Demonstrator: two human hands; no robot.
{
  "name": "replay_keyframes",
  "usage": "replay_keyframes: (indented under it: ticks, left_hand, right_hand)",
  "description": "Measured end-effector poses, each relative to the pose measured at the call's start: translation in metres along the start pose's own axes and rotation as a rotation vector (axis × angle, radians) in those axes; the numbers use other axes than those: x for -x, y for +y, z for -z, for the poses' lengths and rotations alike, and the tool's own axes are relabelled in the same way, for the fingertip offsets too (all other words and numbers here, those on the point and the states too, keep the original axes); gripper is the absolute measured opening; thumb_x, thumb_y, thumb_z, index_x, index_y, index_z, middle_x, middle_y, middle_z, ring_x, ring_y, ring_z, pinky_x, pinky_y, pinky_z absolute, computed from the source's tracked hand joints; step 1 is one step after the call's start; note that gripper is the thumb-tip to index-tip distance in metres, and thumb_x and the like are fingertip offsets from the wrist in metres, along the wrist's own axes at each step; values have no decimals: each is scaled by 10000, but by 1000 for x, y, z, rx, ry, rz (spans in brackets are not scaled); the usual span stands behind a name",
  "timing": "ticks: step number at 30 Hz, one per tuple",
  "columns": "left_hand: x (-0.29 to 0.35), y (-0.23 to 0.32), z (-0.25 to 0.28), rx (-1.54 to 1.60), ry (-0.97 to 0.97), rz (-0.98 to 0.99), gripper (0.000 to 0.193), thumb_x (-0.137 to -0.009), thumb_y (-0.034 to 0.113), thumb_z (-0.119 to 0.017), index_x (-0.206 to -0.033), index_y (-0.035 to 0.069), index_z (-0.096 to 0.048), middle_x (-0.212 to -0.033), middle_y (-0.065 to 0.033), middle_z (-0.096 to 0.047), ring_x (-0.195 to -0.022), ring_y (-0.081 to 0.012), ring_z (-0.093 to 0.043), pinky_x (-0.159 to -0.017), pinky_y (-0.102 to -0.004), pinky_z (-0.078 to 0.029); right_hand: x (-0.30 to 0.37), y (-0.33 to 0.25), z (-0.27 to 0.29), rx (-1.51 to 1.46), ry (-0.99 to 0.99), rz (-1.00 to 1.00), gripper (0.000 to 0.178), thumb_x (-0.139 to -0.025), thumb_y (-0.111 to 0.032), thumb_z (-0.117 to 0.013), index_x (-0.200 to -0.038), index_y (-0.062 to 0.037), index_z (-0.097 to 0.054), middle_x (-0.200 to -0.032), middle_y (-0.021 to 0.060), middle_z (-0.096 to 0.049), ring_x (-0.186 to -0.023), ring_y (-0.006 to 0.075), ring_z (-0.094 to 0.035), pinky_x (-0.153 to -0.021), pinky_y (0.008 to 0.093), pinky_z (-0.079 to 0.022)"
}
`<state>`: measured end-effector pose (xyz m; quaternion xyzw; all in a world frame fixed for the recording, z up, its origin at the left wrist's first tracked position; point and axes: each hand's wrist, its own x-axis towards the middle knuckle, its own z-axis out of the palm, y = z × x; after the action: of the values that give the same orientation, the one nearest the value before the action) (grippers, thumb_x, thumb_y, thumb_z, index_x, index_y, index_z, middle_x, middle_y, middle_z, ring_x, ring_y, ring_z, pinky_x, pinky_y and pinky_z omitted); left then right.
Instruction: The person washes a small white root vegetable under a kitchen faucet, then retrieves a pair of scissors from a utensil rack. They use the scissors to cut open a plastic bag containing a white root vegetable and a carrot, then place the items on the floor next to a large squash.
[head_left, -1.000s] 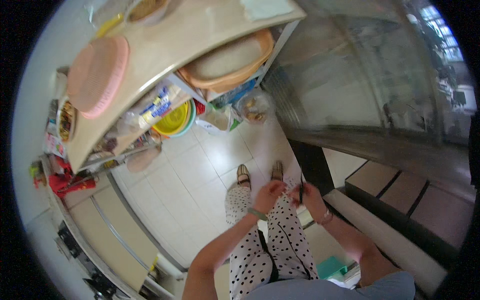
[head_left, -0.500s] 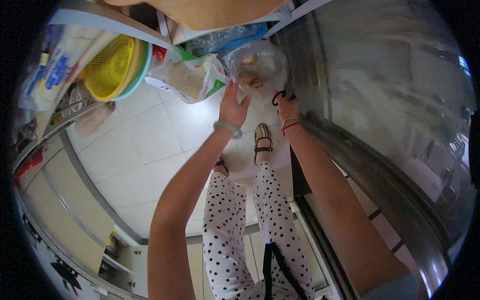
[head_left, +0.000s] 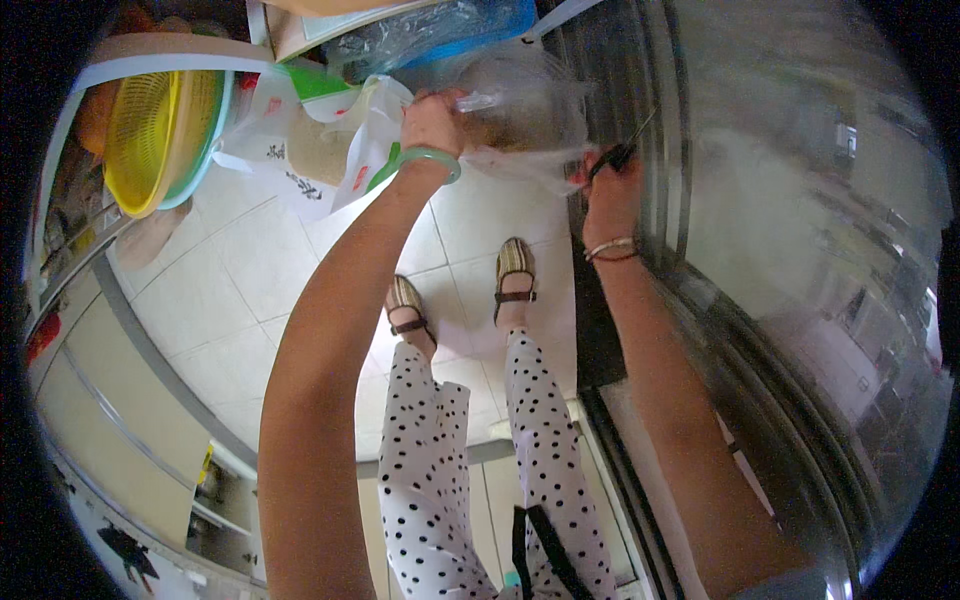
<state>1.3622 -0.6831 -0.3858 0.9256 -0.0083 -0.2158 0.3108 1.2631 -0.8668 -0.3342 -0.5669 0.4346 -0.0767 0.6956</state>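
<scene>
A clear plastic bag (head_left: pixel 535 165) with blurred brownish contents (head_left: pixel 510 125) spans the gap between my hands. My left hand (head_left: pixel 432 124) is closed on the bag's left edge. Black-handled scissors (head_left: pixel 613 160) are in my right hand (head_left: pixel 613 200), with a thin blade pointing up and away to the right. The right fingertips also meet the bag's right edge; whether they pinch it is blurred. Just left of my left hand stands an open white sack (head_left: pixel 325 190) with green patches, holding pale grain-like contents (head_left: pixel 325 145).
Yellow, tan and light-blue baskets (head_left: pixel 140 145) are nested at the far left. Crumpled clear plastic (head_left: pixel 400 45) and a blue item (head_left: pixel 495 22) lie behind the bag. A glass door with dark rails (head_left: pixel 690 260) runs along my right. Pale tiles (head_left: pixel 250 260) lie below, by my feet.
My left hand, open beside the bag before, has moved up and left and closed on its edge. My right hand has moved right and up with the scissors. The bag is now stretched wider.
</scene>
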Motion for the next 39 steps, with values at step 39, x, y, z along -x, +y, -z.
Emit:
replay_keyframes:
  ticks: [39]
  left_hand:
    - [73,1,38,1145,-118,105,414,-934,401,-440,-1086,47,-592,-1115,-48,-600,-677,-100,-577,-810,-241,-399]
  right_hand:
    - [1,-41,-9,644,-217,229,58,-841,6,-530,-888,-26,-538,-783,48,-621,-518,127,-567,-424,230,-452]
